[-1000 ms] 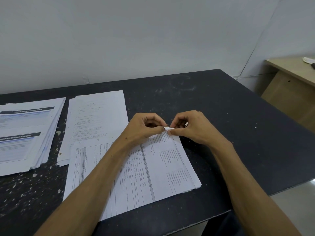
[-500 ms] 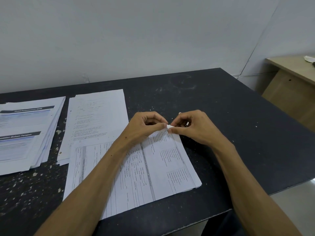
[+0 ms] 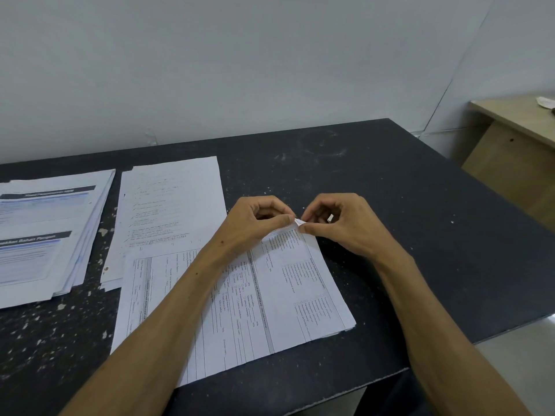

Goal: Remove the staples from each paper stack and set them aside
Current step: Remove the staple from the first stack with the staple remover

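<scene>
A printed form stack (image 3: 279,298) lies on the black table (image 3: 390,211) in front of me, its far right corner lifted. My left hand (image 3: 255,217) pinches that corner from the left with thumb and forefinger. My right hand (image 3: 339,223) pinches the same folded corner (image 3: 298,222) from the right, fingers curled. The staple itself is too small to make out between my fingertips.
A second white paper stack (image 3: 171,211) lies to the left of the form, partly under it. A thicker pile of blue-headed documents (image 3: 48,235) sits at the far left. The table's right and front edges are near, and a beige desk (image 3: 516,136) stands beyond.
Both hands stay pinched on the stack's corner; the view has shifted slightly, and the fingertips have worked a little at the folded corner.
</scene>
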`<action>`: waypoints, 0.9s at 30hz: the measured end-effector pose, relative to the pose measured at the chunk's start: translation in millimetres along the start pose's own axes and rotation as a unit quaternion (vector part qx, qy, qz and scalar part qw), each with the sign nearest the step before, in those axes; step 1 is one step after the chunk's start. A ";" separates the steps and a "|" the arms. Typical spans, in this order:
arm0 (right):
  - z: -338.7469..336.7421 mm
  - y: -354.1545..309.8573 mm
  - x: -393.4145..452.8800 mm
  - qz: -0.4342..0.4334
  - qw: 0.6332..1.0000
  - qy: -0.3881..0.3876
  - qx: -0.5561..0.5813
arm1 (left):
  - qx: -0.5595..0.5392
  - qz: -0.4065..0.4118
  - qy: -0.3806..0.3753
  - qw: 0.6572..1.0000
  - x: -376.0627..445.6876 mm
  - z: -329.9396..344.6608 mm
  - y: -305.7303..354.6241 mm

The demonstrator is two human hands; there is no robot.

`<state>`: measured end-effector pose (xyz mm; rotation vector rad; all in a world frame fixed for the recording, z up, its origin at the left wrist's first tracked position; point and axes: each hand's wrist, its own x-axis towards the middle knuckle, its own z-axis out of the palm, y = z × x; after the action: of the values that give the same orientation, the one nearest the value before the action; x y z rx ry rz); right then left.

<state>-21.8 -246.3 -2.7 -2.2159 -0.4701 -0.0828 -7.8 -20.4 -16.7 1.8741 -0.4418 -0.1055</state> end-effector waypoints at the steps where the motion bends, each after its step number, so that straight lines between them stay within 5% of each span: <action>1: 0.4 -0.4 -0.4 -0.003 1.000 0.005 0.000 | 0.000 -0.001 0.000 1.000 -0.3 0.1 0.3; 27: -0.6 -1.2 -1.3 0.001 1.000 0.003 -0.016 | 0.003 0.017 -0.031 0.999 1.5 1.1 -0.5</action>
<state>-23.4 -246.4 -1.7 -2.2459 -0.4660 -0.0962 -6.6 -21.7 -17.4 1.8714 -0.5178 -0.1400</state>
